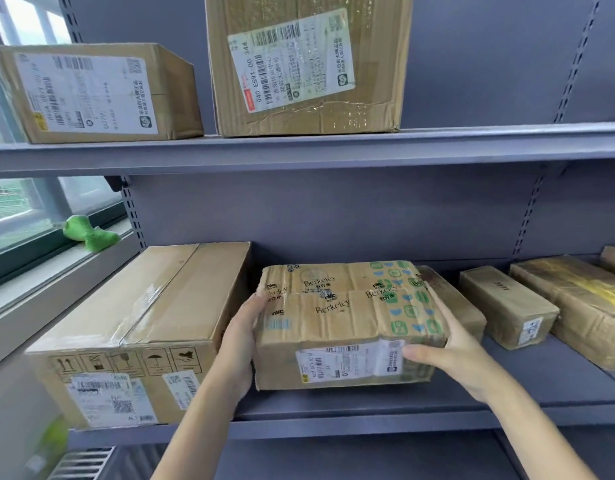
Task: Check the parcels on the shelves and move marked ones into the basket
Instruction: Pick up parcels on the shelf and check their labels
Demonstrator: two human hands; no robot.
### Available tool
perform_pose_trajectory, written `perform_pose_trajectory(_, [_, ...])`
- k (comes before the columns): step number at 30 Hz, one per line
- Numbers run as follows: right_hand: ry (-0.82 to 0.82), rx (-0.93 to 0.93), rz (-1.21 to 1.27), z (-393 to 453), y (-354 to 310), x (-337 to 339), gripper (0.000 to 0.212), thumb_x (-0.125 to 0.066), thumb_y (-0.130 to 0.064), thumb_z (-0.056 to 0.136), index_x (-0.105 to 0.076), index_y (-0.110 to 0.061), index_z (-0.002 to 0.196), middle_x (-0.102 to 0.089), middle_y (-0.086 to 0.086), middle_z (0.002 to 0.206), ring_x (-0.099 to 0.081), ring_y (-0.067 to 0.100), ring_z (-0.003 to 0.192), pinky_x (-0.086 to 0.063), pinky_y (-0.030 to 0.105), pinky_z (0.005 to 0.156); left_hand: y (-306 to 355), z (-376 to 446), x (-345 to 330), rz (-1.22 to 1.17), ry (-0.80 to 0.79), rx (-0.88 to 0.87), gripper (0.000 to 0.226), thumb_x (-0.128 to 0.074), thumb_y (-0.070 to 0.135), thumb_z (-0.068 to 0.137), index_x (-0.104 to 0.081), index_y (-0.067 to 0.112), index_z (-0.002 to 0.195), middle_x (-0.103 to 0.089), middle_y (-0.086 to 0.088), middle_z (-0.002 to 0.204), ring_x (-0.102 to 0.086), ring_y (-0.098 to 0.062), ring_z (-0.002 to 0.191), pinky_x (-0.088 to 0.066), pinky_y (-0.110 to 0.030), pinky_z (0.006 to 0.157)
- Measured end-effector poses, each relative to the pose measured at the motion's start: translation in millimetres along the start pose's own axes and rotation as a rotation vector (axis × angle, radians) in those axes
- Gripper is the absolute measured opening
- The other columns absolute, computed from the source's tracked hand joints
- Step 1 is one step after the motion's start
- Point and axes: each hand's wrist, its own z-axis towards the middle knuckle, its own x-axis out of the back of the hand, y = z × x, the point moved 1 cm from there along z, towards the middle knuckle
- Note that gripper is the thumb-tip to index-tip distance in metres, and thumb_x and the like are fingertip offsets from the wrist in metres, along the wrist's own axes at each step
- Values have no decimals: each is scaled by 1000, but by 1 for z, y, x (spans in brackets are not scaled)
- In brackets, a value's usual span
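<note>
At the centre of the frame the parcel [347,323] sits on the middle shelf [541,386], its front edge near the shelf lip. The left hand [238,344] clasps its left end, fingers curled round the side; the right hand [448,351] grips the right front corner, thumb lying across the white label [347,362]. Holding both ends likely lets the person tilt the label into view to check for a mark. A big box [139,337] stands just beside it at lower left. No basket is in view.
</note>
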Motion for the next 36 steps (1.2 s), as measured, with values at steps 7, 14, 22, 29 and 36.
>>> perform_pose_trajectory(7, [220,-113,51,-5,17,-8,88,-67,-20,77,-13,-38,144,-61,-13,111,-56,-5,89,-42,18,67,4,-2,10,347,-40,-294,73,-77,36,54,-55,21,122,-71,4,102,-67,-2,86,-50,-14,66])
perform_pose_trajectory(14, [169,-233,121,-18,31,-22,73,-71,-35,59,-43,-28,126,-66,6,104,-64,22,91,-51,41,70,10,9,11,179,139,-441,48,-74,25,57,-63,20,103,-68,2,98,-63,-11,85,-50,-12,63])
perform_pose_trajectory(22, [265,-287,417,-25,61,-68,40,-72,-18,65,-48,-12,96,-67,14,90,-68,24,75,-55,48,68,-15,14,-17,102,41,-445,118,-82,10,54,-11,44,141,-37,6,146,-49,-9,124,-46,-39,97])
perform_pose_trajectory(29, [293,-257,271,-20,67,-65,100,-89,-51,15,-50,-9,97,-68,11,94,-64,24,91,-47,38,90,-45,0,-16,138,-95,-335,89,-74,-12,65,-36,25,137,-67,7,116,-62,-12,108,-54,-24,75])
perform_pose_trajectory(36, [192,-209,-66,-14,54,-68,82,-79,-26,65,-34,-31,133,-63,-12,116,-59,3,104,-50,18,84,-54,1,-13,197,-72,-333,79,-71,0,67,-43,38,129,-56,14,131,-55,-12,118,-55,-34,81])
